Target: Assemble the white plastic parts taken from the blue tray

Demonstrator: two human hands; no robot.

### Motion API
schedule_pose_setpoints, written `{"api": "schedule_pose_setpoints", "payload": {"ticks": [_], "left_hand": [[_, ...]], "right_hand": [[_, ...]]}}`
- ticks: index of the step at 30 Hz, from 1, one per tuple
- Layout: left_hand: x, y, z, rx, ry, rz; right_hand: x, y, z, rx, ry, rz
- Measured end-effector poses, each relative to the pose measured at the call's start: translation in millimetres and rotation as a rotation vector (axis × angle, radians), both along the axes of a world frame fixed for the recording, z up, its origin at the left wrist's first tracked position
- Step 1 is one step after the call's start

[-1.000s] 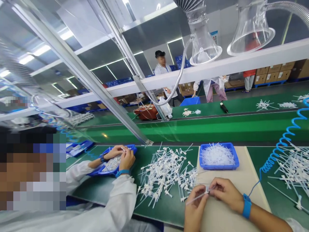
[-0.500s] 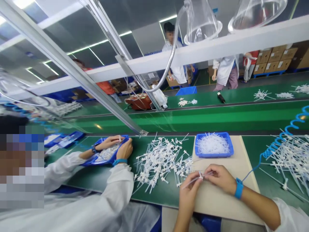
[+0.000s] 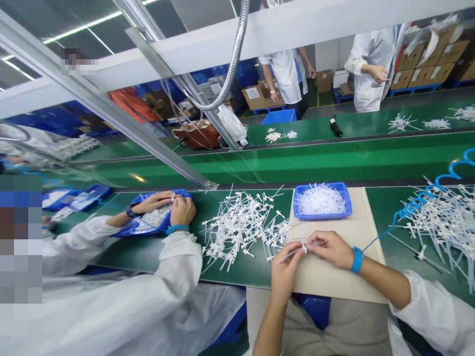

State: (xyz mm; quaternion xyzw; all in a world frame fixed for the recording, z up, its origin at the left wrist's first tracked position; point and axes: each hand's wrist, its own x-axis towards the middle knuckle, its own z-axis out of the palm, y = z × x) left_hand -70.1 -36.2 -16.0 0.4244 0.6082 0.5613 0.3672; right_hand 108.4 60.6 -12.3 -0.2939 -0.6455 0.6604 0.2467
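Note:
My left hand [image 3: 285, 271] pinches a small white plastic connector [image 3: 304, 246] with a thin clear tube lying along the fingers. Close beside it, my right hand [image 3: 331, 250], with a blue wrist strap, has its fingertips closed on a thin clear tube [image 3: 315, 243] that meets the connector; whether it is seated inside is too small to tell. Both hands are above the beige mat [image 3: 343, 269]. Behind them stands a blue tray [image 3: 322, 216] of short clear tubes. Left of the hands lies a loose pile of white connectors with tubes [image 3: 241, 225].
Another pile of tubed connectors [image 3: 445, 227] lies at the right, near a coiled blue cord [image 3: 415, 205]. At my left a co-worker's hands [image 3: 181, 210] work over a blue tray [image 3: 128, 228]. A green conveyor ledge [image 3: 297, 165] and a metal post [image 3: 163, 153] stand beyond.
The view has tilted down and shifted slightly right. My hands keep the connector and tube together in nearly the same pose. The people in the background have moved.

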Motion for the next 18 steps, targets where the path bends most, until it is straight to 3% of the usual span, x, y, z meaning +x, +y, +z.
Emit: {"api": "schedule_pose_setpoints", "payload": {"ticks": [18], "left_hand": [[3.0, 1.4, 4.9, 0.05, 0.033, -0.009]], "right_hand": [[0.7, -1.5, -2.0, 0.15, -0.023, -0.023]]}}
